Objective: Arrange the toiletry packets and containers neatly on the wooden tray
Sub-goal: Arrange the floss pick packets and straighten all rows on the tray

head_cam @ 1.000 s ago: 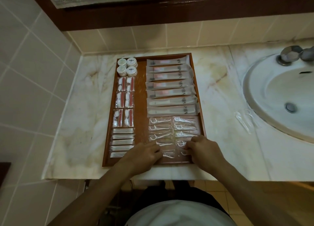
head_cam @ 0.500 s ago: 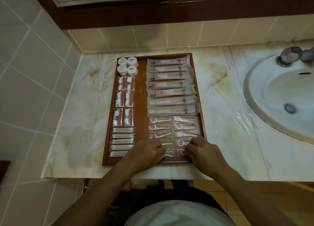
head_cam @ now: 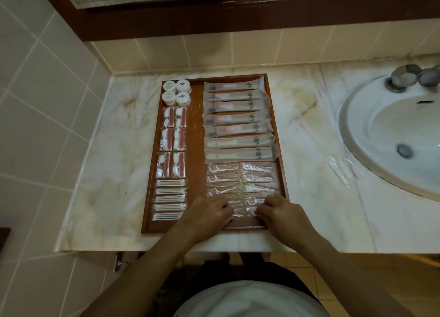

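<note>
Hidden under both hands: the nearest clear floss-pick packets (head_cam: 240,188), at the near right corner of the wooden tray (head_cam: 195,135), so that the count of that double column cannot be told. Left hand (head_cam: 207,215) knuckles up, fingers curled down onto the near packet of the left column; right hand (head_cam: 283,213) likewise curled onto the near packet of the right column; whether pinching or only pressing cannot be told, fingertips being tucked out of sight. Hard to read too: the print on the long frosted sachets (head_cam: 238,123), seven stacked in the far right half, long axes across the tray, emblems toward the right rim. Floss picks likewise crosswise. In the left column, four round white containers (head_cam: 176,93) upright at the far corner, then six cotton-and-red-strip packets (head_cam: 173,140) with long axes running along the tray, then five cotton-bud packets (head_cam: 169,199) lying crosswise. Tray itself lengthwise away from the body on the marble counter (head_cam: 114,150), left of the sink (head_cam: 390,135). A clear packet (head_cam: 339,171) loose by the basin, contents indistinct.
</note>
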